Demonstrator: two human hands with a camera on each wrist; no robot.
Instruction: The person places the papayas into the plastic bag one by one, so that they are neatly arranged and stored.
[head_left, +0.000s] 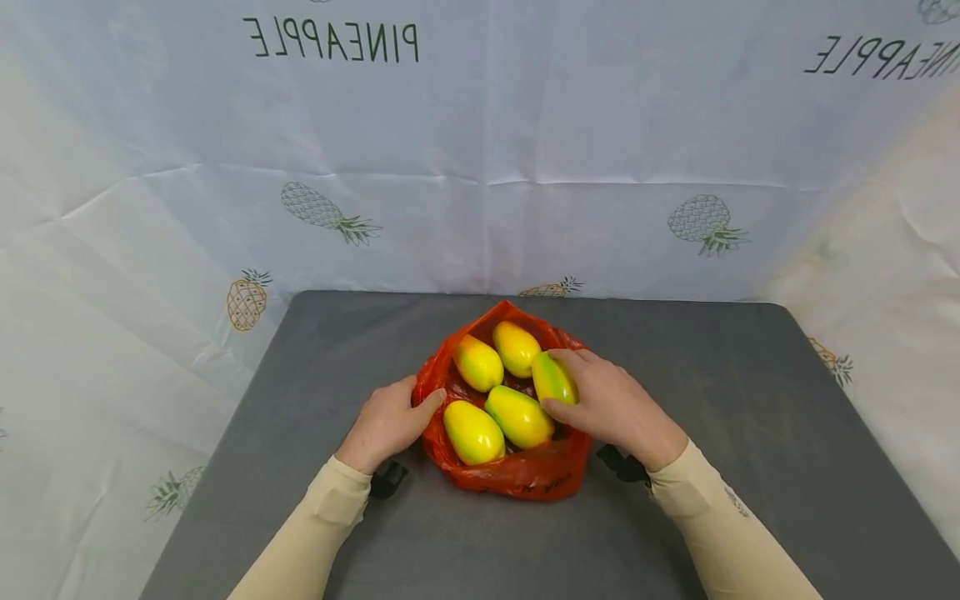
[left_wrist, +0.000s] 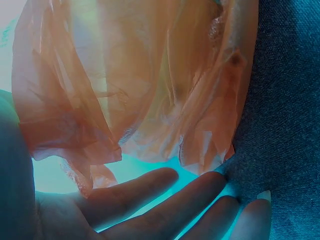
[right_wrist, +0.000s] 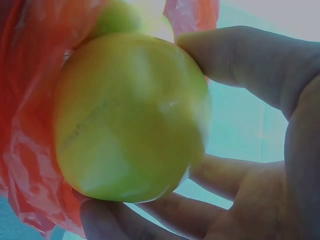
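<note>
A red plastic bag [head_left: 525,479] stands with its mouth spread wide, several yellow-green mangoes [head_left: 474,432] inside. My right hand [head_left: 611,404] grips one mango [head_left: 553,379] at the bag's right side, thumb on one side and fingers on the other. Close up in the right wrist view, this mango [right_wrist: 132,117] fills the space between thumb and fingers. My left hand [head_left: 390,421] is at the bag's left edge, its thumb lying over the rim. In the left wrist view its fingers [left_wrist: 150,207] stretch out loosely beside the thin bag wall [left_wrist: 135,75].
The bag rests on a dark grey table [head_left: 360,342]. Behind it hangs a pale cloth [head_left: 480,125] printed with pineapples, reaching down to the table's back edge. A black wrist strap piece [head_left: 622,464] shows under the right wrist, another [head_left: 388,481] by the left.
</note>
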